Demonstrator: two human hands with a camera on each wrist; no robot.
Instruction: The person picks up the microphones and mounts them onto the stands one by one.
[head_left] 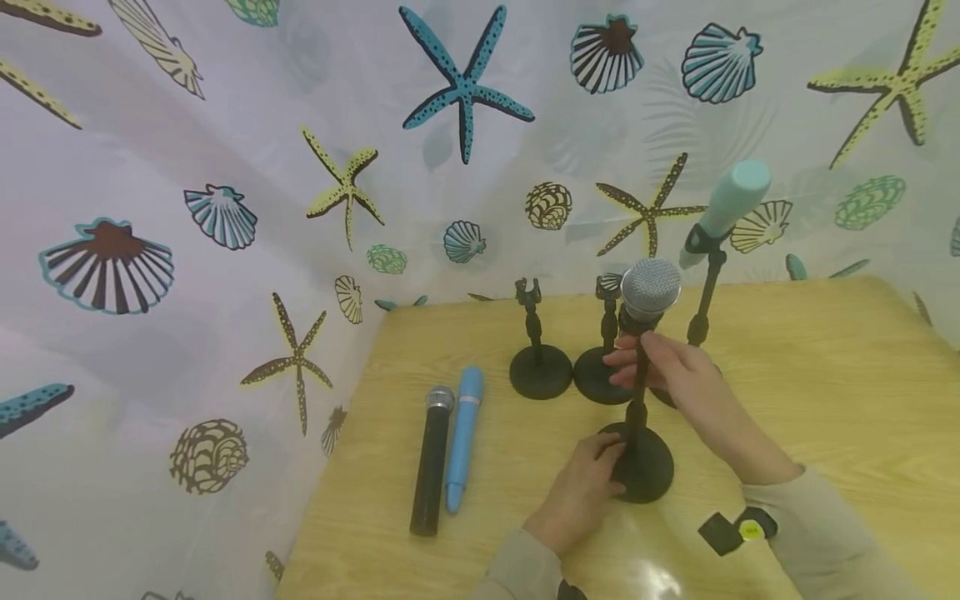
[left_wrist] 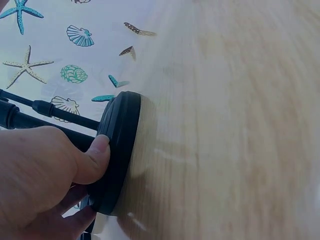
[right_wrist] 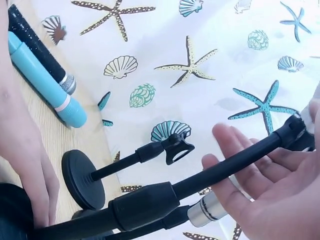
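Observation:
A black desk microphone stand (head_left: 651, 475) stands upright, with a silver-grilled microphone (head_left: 651, 287) in its top clip. My left hand (head_left: 581, 492) grips the round base at its left edge; in the left wrist view the thumb presses on top of the base (left_wrist: 122, 145) and the fingers are lower, by its rim. Around the upper pole is my right hand (head_left: 686, 375), its thumb close below the microphone. From the right wrist view, its loosely extended fingers (right_wrist: 250, 175) reach behind the pole (right_wrist: 225, 167), beneath the clip.
Behind are two bare stands (head_left: 540, 372) (head_left: 596, 375) and one bearing a mint-green microphone (head_left: 735, 196). Left of my hands, a black microphone (head_left: 430, 467) and a blue microphone (head_left: 465, 442) lie side by side on the wooden table (head_left: 825, 375). A seashell-print curtain (head_left: 480, 208) hangs beyond.

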